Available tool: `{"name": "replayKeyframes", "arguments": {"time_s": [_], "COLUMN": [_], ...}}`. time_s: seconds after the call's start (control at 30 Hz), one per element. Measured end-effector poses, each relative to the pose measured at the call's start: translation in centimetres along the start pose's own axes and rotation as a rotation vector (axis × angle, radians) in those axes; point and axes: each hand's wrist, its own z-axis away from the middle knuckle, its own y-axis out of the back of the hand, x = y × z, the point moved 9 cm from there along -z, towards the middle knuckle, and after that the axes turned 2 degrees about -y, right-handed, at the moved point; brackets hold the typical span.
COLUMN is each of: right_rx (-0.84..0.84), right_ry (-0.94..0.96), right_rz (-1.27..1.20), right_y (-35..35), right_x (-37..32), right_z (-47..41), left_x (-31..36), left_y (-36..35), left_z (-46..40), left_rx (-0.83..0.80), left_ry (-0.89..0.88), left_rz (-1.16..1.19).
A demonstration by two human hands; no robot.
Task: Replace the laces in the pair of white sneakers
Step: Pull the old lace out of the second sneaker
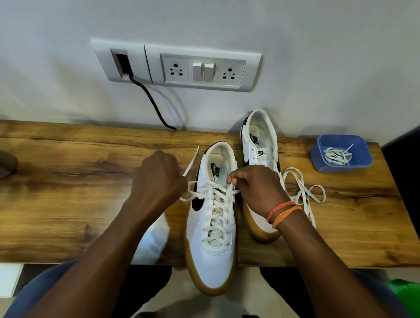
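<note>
On the wooden table [70,196], the near sneaker [211,236] is laced; the left hand [158,179] grips one lace end [191,164] and the right hand [255,189] pinches the other. Behind lies the far sneaker [259,143], a loose lace [304,192] beside it, and a blue tub [341,153] holding laces to the far right.

White wall socket panel [202,71] above brown wooden tabletop [71,183]; black cable [152,103] hanging from panel's left opening.

One head view, looking down

I'm seeing forward and down from close above the wooden table [73,170], facing the wall [218,17] straight ahead.
</note>
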Motion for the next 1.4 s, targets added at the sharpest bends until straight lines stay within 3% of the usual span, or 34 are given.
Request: {"name": "replayKeyframes", "arguments": {"time_s": [0.13, 0.3, 0.5, 0.67, 0.77, 0.83, 0.97, 1.03, 1.1, 1.23, 1.33, 1.4], "right_rx": [-0.022, -0.001, 0.003, -0.019, -0.017, -0.023, -0.014, -0.013, -0.019, -0.022, -0.037, -0.035], "right_ry": [-0.005, 0.015, 0.024, -0.012, -0.011, -0.004, 0.002, 0.002, 0.011, 0.027, 0.034, 0.033], "right_rz": [-0.038, -0.06, -0.068, -0.079, -0.079, -0.091, -0.095, -0.08, -0.073, -0.096, -0.12, -0.127], "right_y": [0.0, 0.0, 0.2, 0.3, 0.2, 0.1, 0.1, 0.0, 0.0, 0.3, 0.2, 0.2], "right_x": [0.1, -0.2, -0.3, 0.2, 0.1, 0.0, 0.0, 0.0, 0.0, -0.2, -0.1, 0.0], "right_z": [-0.1, 0.0, -0.1, -0.1, -0.1, -0.1, -0.1, -0.2, -0.2, -0.1, -0.1, -0.1], "left_x": [2.8, 6.7, 4.4, 0.1, -1.5, 0.4, 6.2, 6.5, 6.2, 4.7, 1.2, -1.6], "left_y": [0.4, -3.2, -3.6, 1.0, 0.1, -0.7, -2.5, -4.4, -4.7, -1.8, 0.5, 0.9], "left_z": [0.5, 2.2, 0.2, -0.8, -0.8, -0.3, 1.6, 2.1, 2.0, 0.8, -0.5, -0.9], "left_rx": [0.117, -0.015, -0.066, 0.177, 0.081, 0.063, 0.025, -0.055, -0.078, 0.041, 0.156, 0.13], "left_ry": [-0.159, -0.438, -0.282, -0.072, 0.012, -0.06, -0.406, -0.426, -0.392, -0.308, -0.173, -0.004], "left_rz": [0.182, -0.038, 0.321, 0.067, 0.075, 0.105, -0.037, -0.097, -0.02, 0.208, 0.186, 0.116]}}
